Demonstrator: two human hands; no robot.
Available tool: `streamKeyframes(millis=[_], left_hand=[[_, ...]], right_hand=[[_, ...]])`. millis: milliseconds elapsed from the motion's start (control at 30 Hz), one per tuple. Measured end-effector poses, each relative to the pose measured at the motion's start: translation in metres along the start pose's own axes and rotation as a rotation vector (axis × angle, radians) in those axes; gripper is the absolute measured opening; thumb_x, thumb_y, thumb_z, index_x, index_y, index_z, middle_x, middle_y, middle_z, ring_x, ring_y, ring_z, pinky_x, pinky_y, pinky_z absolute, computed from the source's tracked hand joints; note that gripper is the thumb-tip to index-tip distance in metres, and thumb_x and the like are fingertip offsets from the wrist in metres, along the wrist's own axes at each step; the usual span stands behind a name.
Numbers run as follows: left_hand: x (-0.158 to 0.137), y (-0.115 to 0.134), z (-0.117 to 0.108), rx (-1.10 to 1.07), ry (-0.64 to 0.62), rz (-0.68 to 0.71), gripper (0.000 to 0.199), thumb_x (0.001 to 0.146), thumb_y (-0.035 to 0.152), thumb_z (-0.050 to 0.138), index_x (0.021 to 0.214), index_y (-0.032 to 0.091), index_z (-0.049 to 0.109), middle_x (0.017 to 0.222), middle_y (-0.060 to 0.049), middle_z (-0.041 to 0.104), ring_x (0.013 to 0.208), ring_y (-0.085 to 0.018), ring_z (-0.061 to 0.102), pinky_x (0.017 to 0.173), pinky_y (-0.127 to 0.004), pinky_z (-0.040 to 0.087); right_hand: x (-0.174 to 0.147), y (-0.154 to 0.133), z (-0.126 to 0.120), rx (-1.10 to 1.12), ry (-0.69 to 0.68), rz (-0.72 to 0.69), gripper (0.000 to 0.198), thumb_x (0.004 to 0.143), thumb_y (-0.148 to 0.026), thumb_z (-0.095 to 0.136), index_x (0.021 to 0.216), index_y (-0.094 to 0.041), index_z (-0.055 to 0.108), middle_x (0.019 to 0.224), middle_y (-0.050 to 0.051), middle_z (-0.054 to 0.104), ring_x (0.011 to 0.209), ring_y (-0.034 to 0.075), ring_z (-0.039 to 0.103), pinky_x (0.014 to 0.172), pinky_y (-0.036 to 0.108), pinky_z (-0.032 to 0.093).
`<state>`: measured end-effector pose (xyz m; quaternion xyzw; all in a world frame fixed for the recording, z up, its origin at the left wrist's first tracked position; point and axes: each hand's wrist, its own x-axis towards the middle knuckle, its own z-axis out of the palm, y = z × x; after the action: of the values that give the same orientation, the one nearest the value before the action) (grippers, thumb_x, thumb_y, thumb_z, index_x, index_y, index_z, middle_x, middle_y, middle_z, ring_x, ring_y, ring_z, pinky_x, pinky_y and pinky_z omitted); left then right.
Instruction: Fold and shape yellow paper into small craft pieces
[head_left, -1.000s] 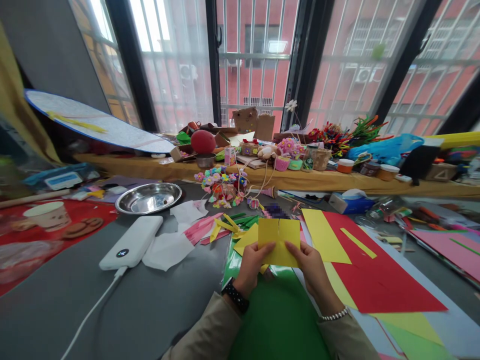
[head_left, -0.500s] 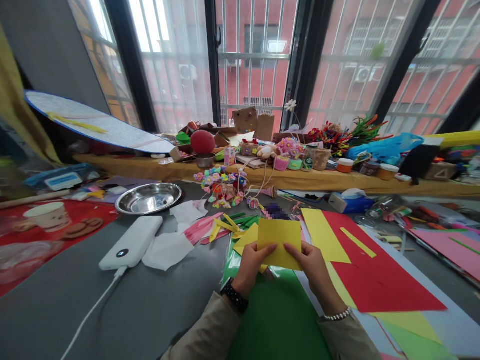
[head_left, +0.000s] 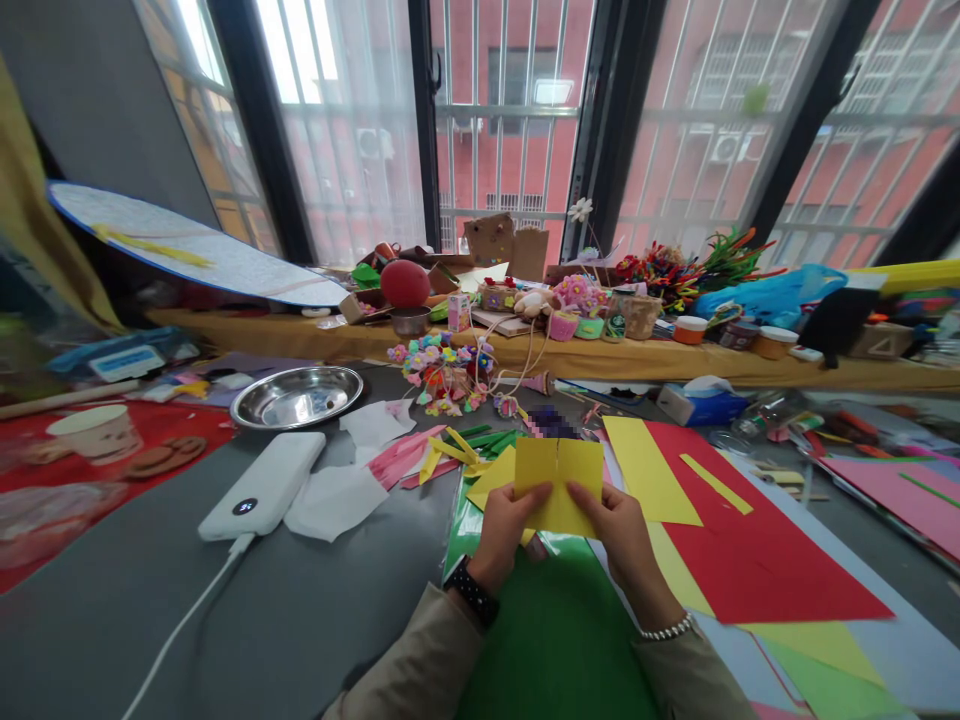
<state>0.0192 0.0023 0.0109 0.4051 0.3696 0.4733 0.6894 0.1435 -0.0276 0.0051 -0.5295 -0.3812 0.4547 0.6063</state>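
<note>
A small yellow paper square (head_left: 538, 465) is held up in front of me over the green sheet. My left hand (head_left: 508, 525) pinches its lower left part between thumb and fingers. On the lower right, my right hand (head_left: 616, 530) grips it the same way, the two thumbs a short gap apart. A narrow slit or tear runs down from the middle of the top edge, with a line below it. More yellow paper (head_left: 491, 480) lies just behind my left hand, near yellow, green and pink strips (head_left: 457, 450).
The green sheet (head_left: 555, 630) lies under my hands. Red paper (head_left: 780, 550) and yellow paper (head_left: 649, 470) are on the right. To the left are a white power bank (head_left: 262, 485) with a cable, white tissue (head_left: 337, 500) and a steel plate (head_left: 300, 420). Crafts line the windowsill (head_left: 337, 345).
A slit now shows at the middle of the yellow paper's top edge, which was whole before. My hands have barely moved.
</note>
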Motion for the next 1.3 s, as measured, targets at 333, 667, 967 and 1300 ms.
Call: streamKeyframes(millis=[333,667,967,1300], left_hand=[[0.0,-0.001,-0.001,-0.046,-0.011,-0.039,0.037,0.055,0.031,0.066,0.082,0.007,0.06,0.08,-0.01,0.064,0.072,-0.02,0.059,0.062,-0.026,0.046],[0.0,-0.001,-0.002,0.038,-0.076,-0.061,0.033,0.054,0.029,0.067,0.078,0.008,0.062,0.079,-0.01,0.064,0.069,-0.018,0.06,0.061,-0.023,0.046],[0.001,-0.002,-0.003,0.114,-0.068,-0.022,0.034,0.052,0.03,0.068,0.078,0.008,0.062,0.071,-0.008,0.065,0.065,-0.019,0.059,0.056,-0.023,0.046],[0.003,-0.006,-0.004,0.189,-0.029,0.058,0.029,0.055,0.033,0.064,0.07,0.008,0.062,0.065,-0.006,0.064,0.06,-0.018,0.058,0.053,-0.023,0.043]], right_hand=[[0.0,-0.001,0.003,0.054,-0.011,0.02,0.035,0.055,-0.04,0.064,0.075,-0.011,0.06,0.061,0.004,0.064,0.057,0.021,0.059,0.051,0.028,0.047],[-0.002,-0.007,-0.003,-0.031,-0.009,-0.023,0.038,0.056,-0.04,0.064,0.079,-0.01,0.061,0.067,0.005,0.064,0.061,0.022,0.059,0.054,0.029,0.047],[-0.001,-0.012,-0.001,-0.041,0.013,0.07,0.038,0.048,-0.039,0.068,0.072,-0.01,0.061,0.064,0.006,0.065,0.058,0.023,0.06,0.05,0.029,0.046],[0.001,-0.005,0.002,0.058,0.022,0.092,0.034,0.052,-0.035,0.067,0.072,-0.009,0.059,0.062,0.007,0.065,0.057,0.022,0.059,0.051,0.029,0.046]])
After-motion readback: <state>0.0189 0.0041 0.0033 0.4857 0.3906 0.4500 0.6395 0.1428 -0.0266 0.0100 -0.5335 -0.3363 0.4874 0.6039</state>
